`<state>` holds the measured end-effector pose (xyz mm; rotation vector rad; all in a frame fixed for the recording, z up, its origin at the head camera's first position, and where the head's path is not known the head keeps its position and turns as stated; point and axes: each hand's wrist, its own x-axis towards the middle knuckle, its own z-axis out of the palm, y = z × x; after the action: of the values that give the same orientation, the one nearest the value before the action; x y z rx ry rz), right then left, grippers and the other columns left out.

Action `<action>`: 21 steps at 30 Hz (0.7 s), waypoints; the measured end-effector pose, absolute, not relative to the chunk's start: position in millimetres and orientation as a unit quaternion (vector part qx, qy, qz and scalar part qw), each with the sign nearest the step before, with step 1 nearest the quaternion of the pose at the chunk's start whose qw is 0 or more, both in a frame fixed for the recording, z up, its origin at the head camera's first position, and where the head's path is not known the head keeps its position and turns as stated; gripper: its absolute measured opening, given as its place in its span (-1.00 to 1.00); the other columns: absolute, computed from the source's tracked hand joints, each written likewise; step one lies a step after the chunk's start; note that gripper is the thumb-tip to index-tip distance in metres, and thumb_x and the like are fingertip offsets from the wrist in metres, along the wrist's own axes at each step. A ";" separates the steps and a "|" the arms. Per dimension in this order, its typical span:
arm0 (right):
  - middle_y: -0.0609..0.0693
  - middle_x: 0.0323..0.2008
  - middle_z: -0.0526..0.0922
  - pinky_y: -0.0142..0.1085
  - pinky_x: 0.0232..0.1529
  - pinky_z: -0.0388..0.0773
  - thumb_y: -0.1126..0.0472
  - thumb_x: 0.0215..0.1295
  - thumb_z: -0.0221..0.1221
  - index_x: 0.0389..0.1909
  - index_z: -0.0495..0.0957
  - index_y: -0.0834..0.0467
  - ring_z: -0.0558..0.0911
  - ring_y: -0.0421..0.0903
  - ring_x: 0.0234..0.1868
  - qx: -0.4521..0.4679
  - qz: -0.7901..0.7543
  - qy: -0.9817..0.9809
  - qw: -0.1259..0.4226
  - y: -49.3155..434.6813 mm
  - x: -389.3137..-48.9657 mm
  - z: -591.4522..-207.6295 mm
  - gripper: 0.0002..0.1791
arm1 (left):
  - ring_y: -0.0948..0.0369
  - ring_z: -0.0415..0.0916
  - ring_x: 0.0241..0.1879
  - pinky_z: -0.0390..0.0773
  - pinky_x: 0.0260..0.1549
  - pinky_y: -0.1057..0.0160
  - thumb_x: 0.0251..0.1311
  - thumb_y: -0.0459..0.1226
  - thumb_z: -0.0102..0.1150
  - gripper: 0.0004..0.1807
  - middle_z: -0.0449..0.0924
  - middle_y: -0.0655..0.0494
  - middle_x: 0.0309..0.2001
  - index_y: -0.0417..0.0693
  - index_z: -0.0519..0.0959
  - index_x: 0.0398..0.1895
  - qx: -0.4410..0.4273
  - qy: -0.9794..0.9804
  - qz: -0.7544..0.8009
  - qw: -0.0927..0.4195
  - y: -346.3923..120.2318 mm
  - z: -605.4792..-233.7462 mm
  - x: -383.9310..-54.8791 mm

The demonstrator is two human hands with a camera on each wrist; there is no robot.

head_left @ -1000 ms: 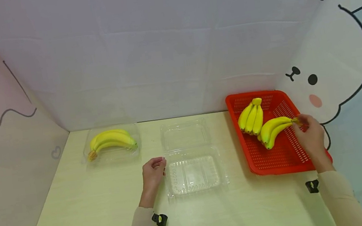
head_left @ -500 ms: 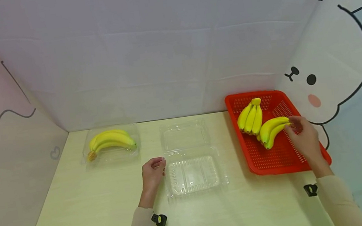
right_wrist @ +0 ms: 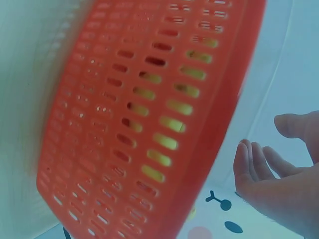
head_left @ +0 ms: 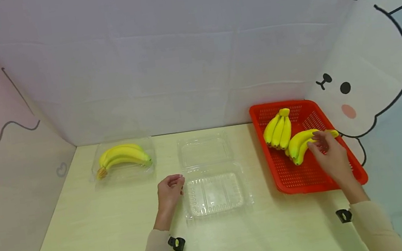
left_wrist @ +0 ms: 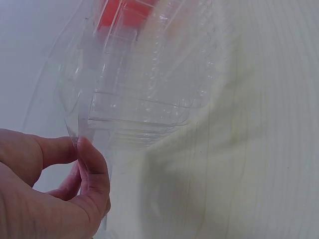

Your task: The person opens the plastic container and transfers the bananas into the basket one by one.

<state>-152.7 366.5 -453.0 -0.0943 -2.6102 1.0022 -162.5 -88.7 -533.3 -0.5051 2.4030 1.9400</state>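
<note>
My left hand (head_left: 169, 192) pinches the left rim of an opened clear plastic clamshell box (head_left: 216, 194) on the table. The left wrist view shows thumb and forefinger on the thin edge of that clamshell box (left_wrist: 144, 74). My right hand (head_left: 332, 156) is over the red basket, fingers right at the middle of a bunch of bananas (head_left: 300, 146). In the right wrist view the thumb and fingers of that right hand (right_wrist: 279, 169) stand apart, above the basket's rim. A second bunch of bananas (head_left: 278, 129) lies at the back left of the basket.
The red basket (head_left: 279, 181) stands at the table's back right, near the printed side curtain (head_left: 382, 95). At the back left, another clear clamshell box (head_left: 95, 157) contains bananas (head_left: 124, 155). A white curtain (head_left: 179, 81) closes off the back edge.
My right hand has slid left from the stem end of the front banana bunch to its middle, uncovering the stem. The left hand has stayed at the clamshell box's edge.
</note>
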 end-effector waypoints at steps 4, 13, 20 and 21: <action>0.33 0.13 0.57 -0.75 -0.16 0.30 0.17 0.54 0.16 0.33 0.40 0.36 0.57 0.17 0.01 -0.016 0.352 -0.923 0.157 360.9 -148.5 -452.0 -0.51 | 0.13 0.55 -0.40 0.52 -0.54 0.43 0.37 -0.34 0.29 -0.77 0.68 -0.14 -0.23 -0.33 0.65 -0.03 -0.164 0.768 0.619 0.009 -89.0 -532.8 -162.3; 0.32 0.14 0.58 -0.78 -0.15 0.31 0.18 0.52 0.19 0.30 0.44 0.35 0.60 0.19 0.00 0.005 0.356 -0.923 0.145 352.4 -141.6 -455.0 -0.53 | 0.18 0.53 -0.43 0.52 -0.55 0.43 0.34 -0.34 0.31 -0.77 0.69 -0.14 -0.24 -0.33 0.65 -0.05 -0.164 0.770 0.616 0.012 -87.7 -530.8 -163.8; 0.30 0.04 0.64 -0.78 -0.15 0.34 0.20 0.49 0.22 0.25 0.47 0.35 0.62 0.17 -0.05 0.021 0.365 -0.920 0.143 342.6 -137.8 -455.8 -0.56 | 0.16 0.55 -0.44 0.53 -0.56 0.42 0.33 -0.35 0.31 -0.78 0.69 -0.15 -0.25 -0.34 0.65 -0.06 -0.167 0.769 0.617 0.010 -88.0 -529.0 -163.3; 0.29 0.03 0.64 -0.78 -0.15 0.34 0.19 0.50 0.22 0.25 0.47 0.35 0.62 0.16 -0.05 0.022 0.363 -0.921 0.140 341.4 -137.4 -456.1 -0.57 | 0.16 0.55 -0.44 0.53 -0.56 0.42 0.33 -0.35 0.32 -0.78 0.69 -0.15 -0.25 -0.35 0.65 -0.06 -0.167 0.769 0.617 0.010 -88.3 -529.2 -163.4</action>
<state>-137.4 341.4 -456.1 0.0625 -2.6602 1.0492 -163.4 -88.3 -529.2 -0.5213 2.4001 1.9277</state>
